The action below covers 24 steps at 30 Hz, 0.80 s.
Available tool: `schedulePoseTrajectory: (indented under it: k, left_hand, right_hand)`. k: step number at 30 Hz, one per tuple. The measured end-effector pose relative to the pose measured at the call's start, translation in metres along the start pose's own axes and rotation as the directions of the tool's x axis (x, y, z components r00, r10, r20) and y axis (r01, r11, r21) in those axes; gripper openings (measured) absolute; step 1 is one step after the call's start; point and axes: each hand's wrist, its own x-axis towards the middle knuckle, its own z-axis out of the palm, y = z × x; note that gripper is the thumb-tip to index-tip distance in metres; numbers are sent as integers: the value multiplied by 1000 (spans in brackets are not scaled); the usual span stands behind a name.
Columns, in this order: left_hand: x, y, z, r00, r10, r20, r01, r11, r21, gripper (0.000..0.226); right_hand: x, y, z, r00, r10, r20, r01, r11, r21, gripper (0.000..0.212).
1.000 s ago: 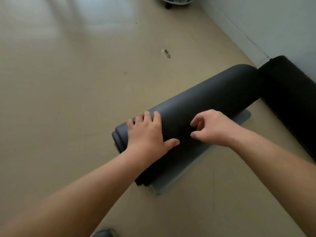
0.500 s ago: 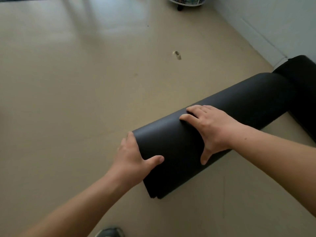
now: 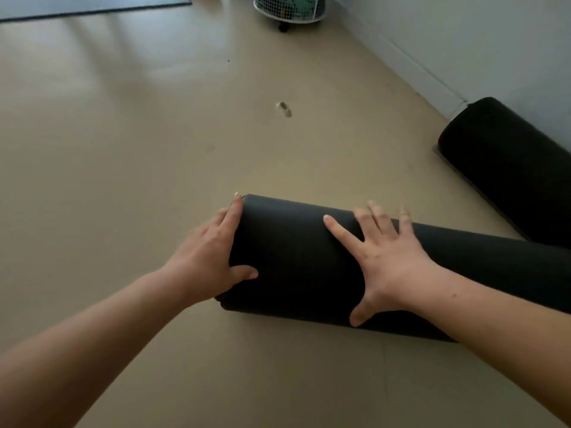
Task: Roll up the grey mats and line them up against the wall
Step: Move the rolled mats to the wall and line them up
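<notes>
Beige smooth floor (image 3: 123, 149). Left hand (image 3: 210, 261) lies flat against the left end of the dark grey rolled-up foam mat (image 3: 296, 261), fingers straight along the end face, thumb on the roll's side, not clenched. Roll lies on the floor, fully wound. Right hand (image 3: 389, 261) is splayed flat on top, pressing, grasping nothing. Second dark rolled mat (image 3: 509, 168) lies far right along the white wall (image 3: 463, 41); can't tell if the rolls touch.

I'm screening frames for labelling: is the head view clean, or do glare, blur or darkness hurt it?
Head view: dim overall; pale glare streaks the floor at upper left; the rolled mat reads near black, surface detail lost; the right hand has slightly smeared fingertips; the left hand looks sharp.
</notes>
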Motion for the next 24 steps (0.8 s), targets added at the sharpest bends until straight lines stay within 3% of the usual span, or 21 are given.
schedulePoseTrajectory:
  k: [3,6,10,15,21,24]
  left_hand:
    - [-5,12,1,996,-69,60,58,984,168,152]
    - [-9,20,11,994,-112,5,108,967,229,153]
    - [5,33,11,1000,-14,-24,20,964,265,147]
    - [45,91,23,994,104,40,-112,921,373,145]
    - [76,192,58,941,314,122,-316,694,647,139]
    - [85,251,79,909,372,186,-394,624,675,141]
  right_hand:
    - [-3,10,6,999,-28,26,26,998,56,164]
    - [-9,15,16,997,-50,-52,53,997,61,159]
    - [-19,26,27,994,12,-109,-4,997,75,155]
    - [-53,53,53,976,203,-83,-191,973,134,154]
    - [-115,108,95,916,402,20,-396,891,224,154]
    - [-150,140,118,876,479,58,-476,836,272,154]
